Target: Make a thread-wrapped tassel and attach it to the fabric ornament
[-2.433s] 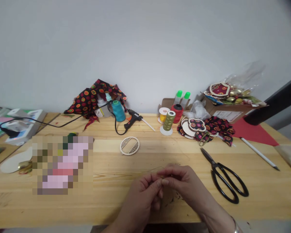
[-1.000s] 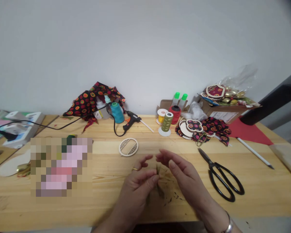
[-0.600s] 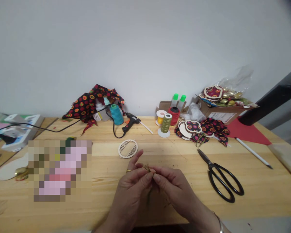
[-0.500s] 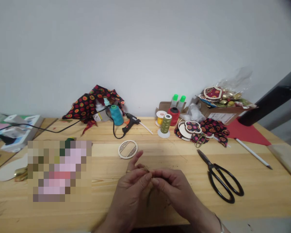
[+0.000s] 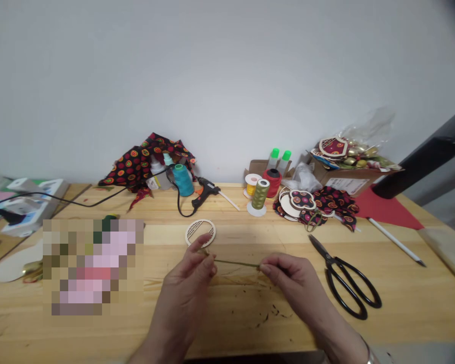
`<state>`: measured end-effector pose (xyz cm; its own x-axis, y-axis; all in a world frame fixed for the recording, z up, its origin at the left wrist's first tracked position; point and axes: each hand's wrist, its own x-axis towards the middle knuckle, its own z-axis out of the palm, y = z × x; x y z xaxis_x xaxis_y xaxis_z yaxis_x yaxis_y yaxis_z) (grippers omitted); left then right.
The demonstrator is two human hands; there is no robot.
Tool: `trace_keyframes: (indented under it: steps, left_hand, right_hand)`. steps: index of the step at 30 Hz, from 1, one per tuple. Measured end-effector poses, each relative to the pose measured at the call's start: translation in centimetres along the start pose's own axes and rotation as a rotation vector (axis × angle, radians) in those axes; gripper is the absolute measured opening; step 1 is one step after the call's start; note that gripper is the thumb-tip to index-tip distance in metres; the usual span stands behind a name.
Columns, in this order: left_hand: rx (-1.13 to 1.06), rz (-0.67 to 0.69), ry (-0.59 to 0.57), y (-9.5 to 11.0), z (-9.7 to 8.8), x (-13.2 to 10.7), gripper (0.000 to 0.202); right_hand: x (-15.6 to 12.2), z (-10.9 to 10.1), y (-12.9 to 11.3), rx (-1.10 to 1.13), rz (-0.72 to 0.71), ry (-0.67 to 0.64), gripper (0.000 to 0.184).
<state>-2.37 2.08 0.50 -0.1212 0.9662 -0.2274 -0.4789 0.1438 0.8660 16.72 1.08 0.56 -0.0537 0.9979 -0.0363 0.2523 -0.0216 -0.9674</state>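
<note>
L hand (image 5: 184, 290) & R hand (image 5: 298, 283) now apart — prev. together at fingertips — each pinching green cord (image 5: 237, 263), pulled straight betw. them, L of scissors (image 5: 343, 275), approx. level w/ pivot.

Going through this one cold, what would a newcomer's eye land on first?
Probably the thin olive-green cord stretched between the left hand and the right hand, front and center above the wooden table. Next, likely the big black-handled scissors lying to the right of the right hand. Farther back, against the wall left of center, the dark patterned cloth stands out behind the teal thread cone.
</note>
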Motion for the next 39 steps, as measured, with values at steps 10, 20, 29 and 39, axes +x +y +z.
trace_keyframes:
  steps: [10, 20, 29, 39]
  left_hand:
    - [-0.1, 0.04, 0.069, 0.8, -1.6, 0.7, 0.011]
    - [0.347, -0.014, 0.019, 1.2, -4.2, 1.2, 0.015]
    - [1.118, 0.534, 0.067, 5.8, -4.1, 1.5, 0.02]
    - [0.855, 0.215, -0.562, 0.2, 1.9, -1.8, 0.033]
  right_hand:
    - [0.4, -1.1, 0.3, -0.012, 0.004, 0.107, 0.025]
    - [0.3, -1.7, -0.3, -0.1, -0.105, 0.077, 0.02]
    - [-0.6, -1.5, -1.4, -0.274, -0.262, -0.066, 0.018]
    - [-1.0, -0.2, -2.3, -0.36, -0.404, -0.258, 0.023]
